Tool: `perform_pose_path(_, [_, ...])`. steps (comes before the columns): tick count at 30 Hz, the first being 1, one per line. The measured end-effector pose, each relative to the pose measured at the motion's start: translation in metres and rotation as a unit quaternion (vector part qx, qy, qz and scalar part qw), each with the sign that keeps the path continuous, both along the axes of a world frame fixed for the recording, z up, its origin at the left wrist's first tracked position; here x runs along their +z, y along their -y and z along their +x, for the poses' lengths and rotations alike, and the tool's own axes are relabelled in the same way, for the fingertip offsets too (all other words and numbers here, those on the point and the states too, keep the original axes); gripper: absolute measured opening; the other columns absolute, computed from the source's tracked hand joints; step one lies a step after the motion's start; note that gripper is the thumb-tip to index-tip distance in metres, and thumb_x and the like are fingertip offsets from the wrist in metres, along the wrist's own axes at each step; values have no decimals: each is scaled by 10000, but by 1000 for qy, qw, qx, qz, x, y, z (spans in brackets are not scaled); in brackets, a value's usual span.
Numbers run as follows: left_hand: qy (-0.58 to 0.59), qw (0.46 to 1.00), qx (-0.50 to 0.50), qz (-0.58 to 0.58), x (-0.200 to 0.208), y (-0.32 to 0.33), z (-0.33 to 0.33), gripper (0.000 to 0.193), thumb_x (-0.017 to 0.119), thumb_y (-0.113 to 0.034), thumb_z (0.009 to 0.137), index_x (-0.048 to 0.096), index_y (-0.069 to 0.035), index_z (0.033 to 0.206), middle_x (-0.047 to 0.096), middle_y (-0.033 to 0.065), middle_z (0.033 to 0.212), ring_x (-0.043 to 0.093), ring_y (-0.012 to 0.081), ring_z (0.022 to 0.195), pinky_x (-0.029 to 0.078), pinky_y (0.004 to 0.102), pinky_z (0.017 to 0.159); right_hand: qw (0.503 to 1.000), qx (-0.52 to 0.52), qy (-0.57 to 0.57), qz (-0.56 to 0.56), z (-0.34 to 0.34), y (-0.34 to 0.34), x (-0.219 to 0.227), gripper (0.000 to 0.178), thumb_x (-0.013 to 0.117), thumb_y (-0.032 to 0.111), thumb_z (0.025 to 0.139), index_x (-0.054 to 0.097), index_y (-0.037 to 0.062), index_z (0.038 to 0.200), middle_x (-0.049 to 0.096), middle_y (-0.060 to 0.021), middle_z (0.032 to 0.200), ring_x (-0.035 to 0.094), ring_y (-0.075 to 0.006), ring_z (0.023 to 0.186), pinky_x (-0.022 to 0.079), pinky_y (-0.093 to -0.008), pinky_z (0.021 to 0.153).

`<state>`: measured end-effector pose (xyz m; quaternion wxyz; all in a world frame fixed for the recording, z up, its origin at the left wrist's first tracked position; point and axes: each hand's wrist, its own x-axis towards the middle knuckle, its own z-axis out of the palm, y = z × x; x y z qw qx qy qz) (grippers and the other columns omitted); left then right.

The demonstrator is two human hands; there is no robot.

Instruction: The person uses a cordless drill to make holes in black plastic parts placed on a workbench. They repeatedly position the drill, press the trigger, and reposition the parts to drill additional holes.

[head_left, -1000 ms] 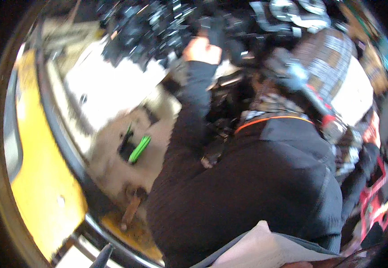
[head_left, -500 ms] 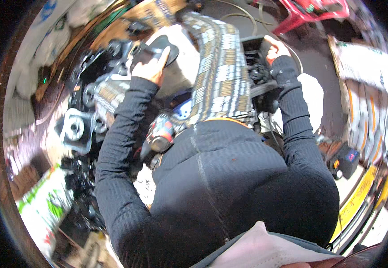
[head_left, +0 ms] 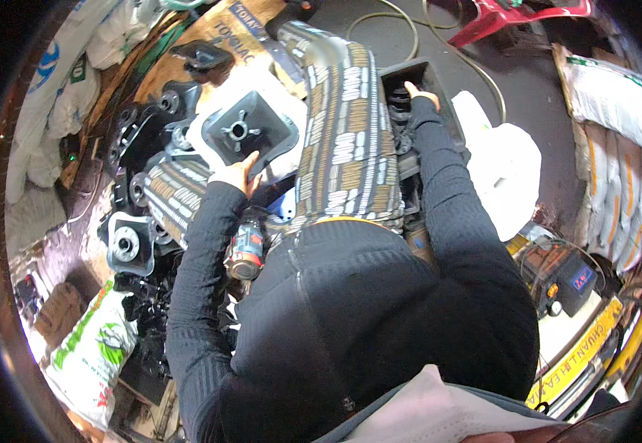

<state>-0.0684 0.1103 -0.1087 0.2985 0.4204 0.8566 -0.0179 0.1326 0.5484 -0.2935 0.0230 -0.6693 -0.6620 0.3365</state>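
Observation:
My left hand (head_left: 236,176) grips the near edge of a black, square, funnel-shaped part (head_left: 243,131) with a round hub in its middle, held up in front of my left knee. My right hand (head_left: 418,94) reaches forward, fingers inside a black rectangular housing (head_left: 439,88) that has a dark coiled piece in it. My legs in patterned trousers (head_left: 350,148) stretch out between the two hands. Both sleeves are black and ribbed. A red and black power tool (head_left: 247,251) lies by my left thigh, under the left forearm.
More black hubbed parts (head_left: 125,244) are piled at the left. Printed sacks (head_left: 88,347) lie at lower left and far right (head_left: 616,111). A white plastic bag (head_left: 509,170), a black and orange machine (head_left: 565,277), a red stool (head_left: 517,11) and cardboard (head_left: 210,37) surround me.
The view has swung from a yellow floor edge to my lap and hands. My left hand has lowered with the black part, and my right hand stays at the black housing.

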Motion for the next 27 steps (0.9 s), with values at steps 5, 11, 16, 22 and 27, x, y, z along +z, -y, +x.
perform_pose_path(5, [-1,992,73,104,29,32,-5,529,603,-338,844,468,-182,1331,662,131,792,648,304,728,509,399,655,993,78,87,-6,38,-31,-26,506,691,484,718,706,24,928,682,-164,983,650,-269,920,468,-355,855])
perform_pose_path(11, [6,970,140,201,12,59,-25,524,682,-316,804,544,-127,1273,675,141,876,658,212,733,509,336,661,950,108,-292,35,77,-21,68,328,653,329,813,672,30,947,637,-66,807,573,-175,701,434,-314,648])
perform_pose_path(16, [-79,953,30,290,-43,17,-80,861,785,-496,616,469,-85,1303,513,178,1260,445,358,1209,356,437,1023,867,203,-392,-233,-65,109,224,222,711,221,814,677,34,929,554,48,661,381,-10,471,262,-205,416])
perform_pose_path(22, [65,956,89,270,-33,-1,-50,782,777,-303,676,439,-82,1345,517,161,1271,578,223,1029,471,360,886,833,392,-282,-270,-136,196,134,282,669,320,832,693,42,876,545,-4,580,440,-81,461,332,-242,424])
perform_pose_path(27, [460,688,422,371,-24,66,-65,557,647,-127,856,425,-90,1365,542,134,1240,630,169,872,538,282,657,814,442,-232,-298,-148,218,105,292,691,303,811,690,21,884,580,-29,605,454,-90,472,351,-257,419])
